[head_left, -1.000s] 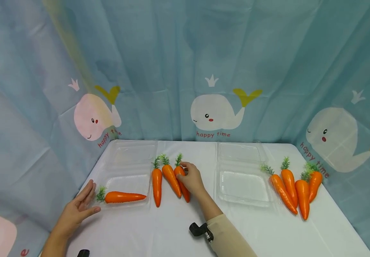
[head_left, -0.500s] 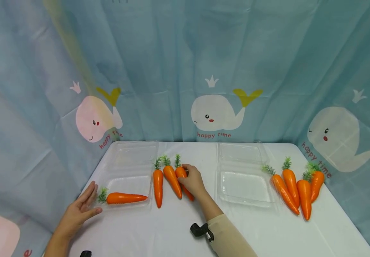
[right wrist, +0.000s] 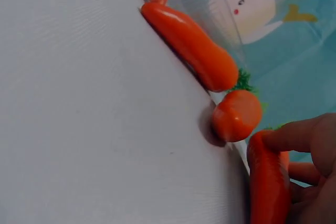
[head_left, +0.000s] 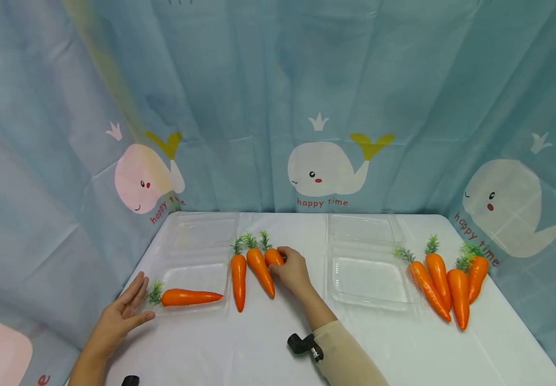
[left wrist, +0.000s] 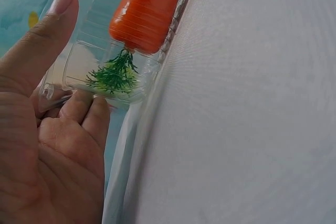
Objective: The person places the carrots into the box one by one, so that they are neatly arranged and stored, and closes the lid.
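Observation:
My right hand pinches an orange carrot with green leaves near its top; the hand hides most of its lower part. The right wrist view shows thumb and fingers on either side of this carrot. Two more carrots, a middle one and a left one, lie to its left. Beside the left clear plastic box is my left hand, thumb straight, fingertips at the box's end in the left wrist view. One carrot lies crosswise in that box, its leaves toward this hand.
A second clear plastic box stands with its lid folded back, right of centre. Several carrots lie in a group to its right. A whale-print curtain hangs behind the white table.
The carrot in my right hand has turned, its tip swinging right, out of sight behind the hand. The left hand stays by the box. The whole head view has shifted slightly.

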`<state>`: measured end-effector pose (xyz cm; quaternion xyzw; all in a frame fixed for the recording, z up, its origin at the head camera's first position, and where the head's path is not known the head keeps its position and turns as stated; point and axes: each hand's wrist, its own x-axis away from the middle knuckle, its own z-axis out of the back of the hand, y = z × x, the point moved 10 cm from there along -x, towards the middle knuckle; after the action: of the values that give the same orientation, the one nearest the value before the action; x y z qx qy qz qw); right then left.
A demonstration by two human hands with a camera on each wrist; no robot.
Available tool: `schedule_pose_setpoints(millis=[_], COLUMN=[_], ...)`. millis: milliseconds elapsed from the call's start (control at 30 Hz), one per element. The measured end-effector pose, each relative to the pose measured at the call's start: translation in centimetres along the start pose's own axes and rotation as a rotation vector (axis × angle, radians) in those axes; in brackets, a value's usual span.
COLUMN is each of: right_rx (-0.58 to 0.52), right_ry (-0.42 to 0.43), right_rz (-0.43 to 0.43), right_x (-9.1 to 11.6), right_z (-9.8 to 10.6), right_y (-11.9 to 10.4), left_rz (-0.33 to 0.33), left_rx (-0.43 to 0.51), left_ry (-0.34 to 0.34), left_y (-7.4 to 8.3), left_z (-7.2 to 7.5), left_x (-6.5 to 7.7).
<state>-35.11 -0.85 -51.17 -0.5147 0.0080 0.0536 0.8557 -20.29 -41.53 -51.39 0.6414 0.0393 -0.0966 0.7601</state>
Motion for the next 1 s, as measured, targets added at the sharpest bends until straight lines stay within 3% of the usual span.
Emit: schedule_pose_setpoints(millis=[167,367,633,833,1000], right_rx=[-0.090,-0.118,-0.153,-0.183,-0.180], right_ry=[-0.013,-0.012,-0.027,-0.007,-0.016], right_rz=[-0.027,-0.029,-0.021,0.016,0.051], right_x=[0.1,0.1,-0.1,0.1,0.3], right_z=[0.5,1.0,1.2,1.6,1.4], right_y=[-0.1,-0.9,-1.6,-2.8,-4.0], left_rz=[-0.020,0.007,-0.037,-0.033,-0.020], left_rx=[0.016,-0.003,0.039,0.051,0.004], left_ry=[-0.003,0.007,-0.029,-0.030,-0.017], left_y=[0.2,0.1,1.0,0.8,0.3], left_z=[-0.2,-0.1,-0.5,-0.5,-0.3], left_x=[0.1,0.1,-0.1,-0.2,-0.2])
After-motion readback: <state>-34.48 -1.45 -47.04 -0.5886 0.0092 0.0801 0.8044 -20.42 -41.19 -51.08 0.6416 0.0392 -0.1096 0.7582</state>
